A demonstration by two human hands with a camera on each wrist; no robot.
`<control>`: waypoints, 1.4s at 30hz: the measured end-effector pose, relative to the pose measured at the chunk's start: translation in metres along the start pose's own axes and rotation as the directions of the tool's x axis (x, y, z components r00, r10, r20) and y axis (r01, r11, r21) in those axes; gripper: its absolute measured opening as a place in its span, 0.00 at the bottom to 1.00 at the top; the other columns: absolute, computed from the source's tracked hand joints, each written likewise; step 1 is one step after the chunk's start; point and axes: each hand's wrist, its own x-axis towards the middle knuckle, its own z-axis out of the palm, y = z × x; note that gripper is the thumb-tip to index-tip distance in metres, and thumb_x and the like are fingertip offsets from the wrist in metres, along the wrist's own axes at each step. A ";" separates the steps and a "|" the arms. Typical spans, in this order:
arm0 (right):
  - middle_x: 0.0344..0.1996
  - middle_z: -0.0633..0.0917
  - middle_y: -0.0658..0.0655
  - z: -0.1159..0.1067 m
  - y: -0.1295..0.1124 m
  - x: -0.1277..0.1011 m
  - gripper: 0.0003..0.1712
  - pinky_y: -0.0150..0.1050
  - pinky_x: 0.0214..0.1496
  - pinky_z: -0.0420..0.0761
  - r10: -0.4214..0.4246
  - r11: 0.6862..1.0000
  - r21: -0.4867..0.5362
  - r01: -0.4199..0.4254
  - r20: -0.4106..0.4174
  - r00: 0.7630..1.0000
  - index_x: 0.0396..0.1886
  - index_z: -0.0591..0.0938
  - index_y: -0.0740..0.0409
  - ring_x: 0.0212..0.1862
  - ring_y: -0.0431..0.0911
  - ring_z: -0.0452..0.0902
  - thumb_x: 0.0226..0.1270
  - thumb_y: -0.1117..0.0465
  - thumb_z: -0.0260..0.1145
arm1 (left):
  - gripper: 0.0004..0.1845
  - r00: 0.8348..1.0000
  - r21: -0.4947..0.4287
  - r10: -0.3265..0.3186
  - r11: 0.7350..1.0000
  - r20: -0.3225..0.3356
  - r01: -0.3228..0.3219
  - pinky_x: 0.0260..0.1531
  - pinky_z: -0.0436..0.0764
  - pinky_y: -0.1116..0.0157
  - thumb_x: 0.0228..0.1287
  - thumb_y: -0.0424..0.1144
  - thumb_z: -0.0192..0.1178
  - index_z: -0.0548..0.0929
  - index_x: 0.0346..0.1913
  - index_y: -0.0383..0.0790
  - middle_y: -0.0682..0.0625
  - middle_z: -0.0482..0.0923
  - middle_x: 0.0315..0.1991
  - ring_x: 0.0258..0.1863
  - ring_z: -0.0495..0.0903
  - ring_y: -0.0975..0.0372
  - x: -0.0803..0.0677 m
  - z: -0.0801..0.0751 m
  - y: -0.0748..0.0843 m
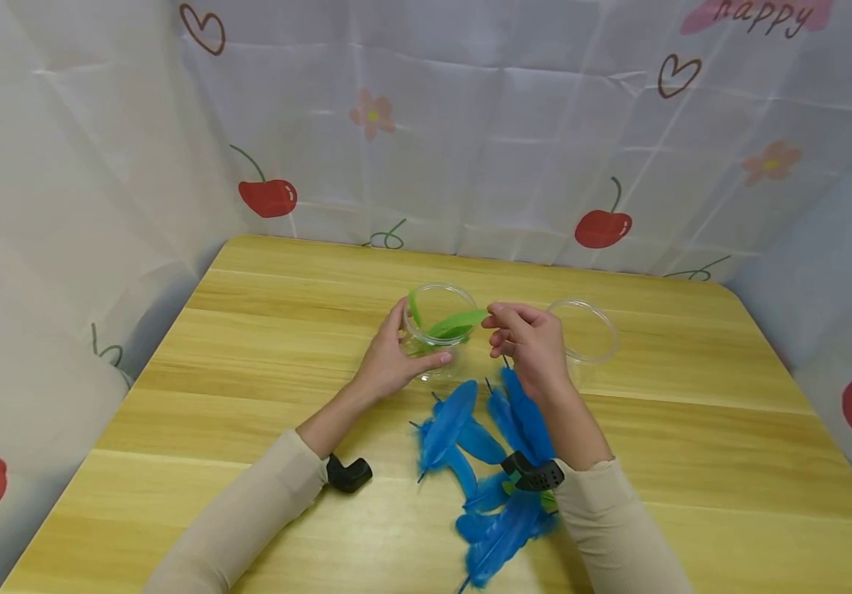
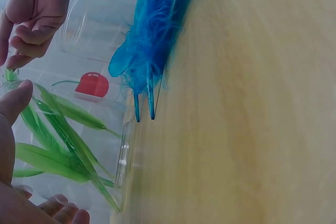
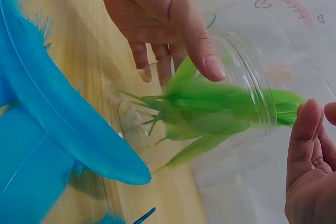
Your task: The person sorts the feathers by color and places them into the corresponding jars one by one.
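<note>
A clear plastic jar (image 1: 436,339) is gripped by my left hand (image 1: 388,355), thumb on the near side and fingers around the far side. Several green feathers (image 3: 205,103) stand inside it, quills toward the base. At its mouth, my right hand (image 1: 537,338) pinches the tip of a green feather (image 1: 473,318) that sticks out past the rim. Below the jar, several blue feathers (image 1: 451,425) lie loosely on the table, partly hidden by my right forearm. A bit of green feather (image 1: 548,500) shows among them beside the right wrist.
A second clear round container (image 1: 616,338) stands just right of my right hand, partly hidden by it. The wooden table (image 1: 262,330) reaches back to a printed cloth (image 1: 470,165), with more cloth along both sides.
</note>
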 end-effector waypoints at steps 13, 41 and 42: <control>0.26 0.86 0.52 -0.014 -0.001 -0.009 0.07 0.31 0.24 0.81 -0.027 0.998 0.051 0.028 -0.025 0.999 0.33 0.87 0.51 0.21 0.42 0.77 0.72 0.61 0.64 | 0.57 1.000 0.024 -0.018 1.000 0.012 0.018 0.59 0.71 0.44 0.52 0.54 0.75 0.50 0.79 0.48 0.41 0.57 0.74 0.66 0.65 0.45 0.000 -0.001 0.001; 0.27 0.85 0.53 -0.058 0.002 -0.049 0.08 0.31 0.24 0.81 -0.079 0.997 0.021 0.079 -0.008 0.997 0.36 0.88 0.53 0.22 0.42 0.78 0.73 0.62 0.63 | 0.57 0.999 0.021 -0.033 0.999 0.015 0.033 0.58 0.71 0.43 0.52 0.53 0.75 0.50 0.78 0.48 0.41 0.60 0.72 0.65 0.66 0.46 -0.002 0.000 0.002; 0.27 0.85 0.53 -0.060 0.002 -0.051 0.08 0.31 0.24 0.81 -0.078 0.997 0.015 0.078 -0.006 0.997 0.35 0.88 0.52 0.22 0.42 0.78 0.73 0.62 0.63 | 0.57 0.999 0.021 -0.031 0.999 0.016 0.031 0.59 0.71 0.43 0.52 0.53 0.75 0.50 0.78 0.48 0.41 0.59 0.73 0.65 0.66 0.45 -0.002 0.000 0.002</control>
